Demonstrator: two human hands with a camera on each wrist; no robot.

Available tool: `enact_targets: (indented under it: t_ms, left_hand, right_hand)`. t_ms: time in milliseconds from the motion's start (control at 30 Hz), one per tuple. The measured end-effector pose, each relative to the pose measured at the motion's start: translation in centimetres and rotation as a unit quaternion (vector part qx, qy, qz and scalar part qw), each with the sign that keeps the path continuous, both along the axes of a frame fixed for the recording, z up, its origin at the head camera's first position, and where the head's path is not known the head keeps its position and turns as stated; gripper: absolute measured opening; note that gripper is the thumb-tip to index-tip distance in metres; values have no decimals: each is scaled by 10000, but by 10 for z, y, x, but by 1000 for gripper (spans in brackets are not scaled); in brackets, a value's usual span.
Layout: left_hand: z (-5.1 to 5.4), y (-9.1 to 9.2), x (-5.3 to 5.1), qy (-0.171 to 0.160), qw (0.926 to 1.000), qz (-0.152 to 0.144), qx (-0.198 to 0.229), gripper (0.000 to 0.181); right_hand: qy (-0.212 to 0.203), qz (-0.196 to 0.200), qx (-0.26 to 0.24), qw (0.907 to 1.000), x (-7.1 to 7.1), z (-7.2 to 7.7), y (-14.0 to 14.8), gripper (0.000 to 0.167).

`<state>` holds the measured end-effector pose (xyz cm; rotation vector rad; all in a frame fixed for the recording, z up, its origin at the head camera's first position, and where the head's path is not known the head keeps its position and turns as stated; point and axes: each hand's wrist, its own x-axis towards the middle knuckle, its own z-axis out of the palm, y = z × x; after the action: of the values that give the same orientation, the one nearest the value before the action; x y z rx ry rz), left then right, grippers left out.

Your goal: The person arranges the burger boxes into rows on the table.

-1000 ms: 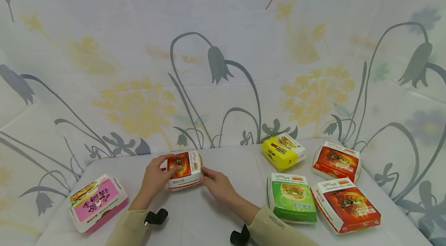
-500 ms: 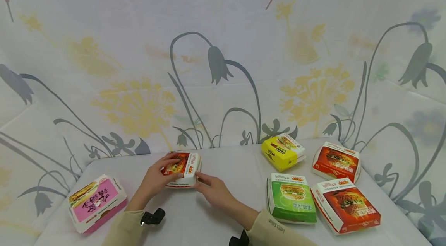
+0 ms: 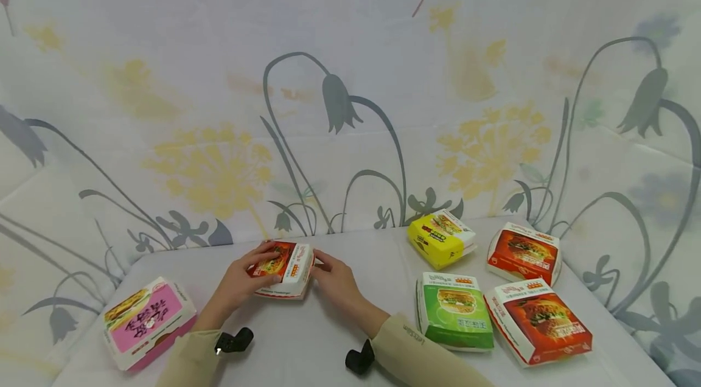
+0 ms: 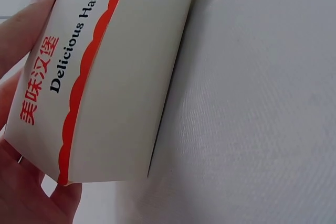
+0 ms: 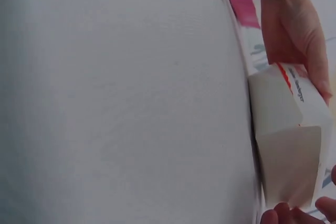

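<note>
A red-and-white hamburger box (image 3: 298,265) sits near the table's back edge, left of centre. My left hand (image 3: 240,280) grips its left side, the thumb lying over the top and the fingers round the far side. In the left wrist view, the box's pale side (image 4: 126,93) bears the word "Delicious", and part of the left hand (image 4: 37,192) shows behind it. My right hand (image 3: 339,286) holds the box's right end with bent fingers. The right wrist view catches only right fingertips (image 5: 283,214) against the box's white end (image 5: 289,163). The lid looks closed.
A pink hamburger box (image 3: 150,321) lies at the left. On the right are a yellow box (image 3: 440,238), a green box (image 3: 456,311) and two red boxes, one behind (image 3: 524,253) and one in front (image 3: 539,320). A flower-print cloth (image 3: 350,101) hangs behind the white table.
The held box has shifted slightly left and turned a little. My right fingers have moved from its front right corner farther back along the right side. The head view has shifted slightly.
</note>
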<state>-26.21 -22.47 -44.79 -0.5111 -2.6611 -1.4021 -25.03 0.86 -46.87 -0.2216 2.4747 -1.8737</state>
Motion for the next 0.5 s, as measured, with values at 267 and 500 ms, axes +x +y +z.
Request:
enact_targets:
  t_ms: [267, 500]
  left_hand:
    - [0, -4, -2, -201, 9995, -179, 193, 53]
    - [0, -5, -4, -220, 9991, -282, 228, 56]
  right_hand:
    - [7, 28, 0, 10000, -10, 1, -4, 50]
    - [-58, 199, -38, 9998, -12, 7, -3, 50]
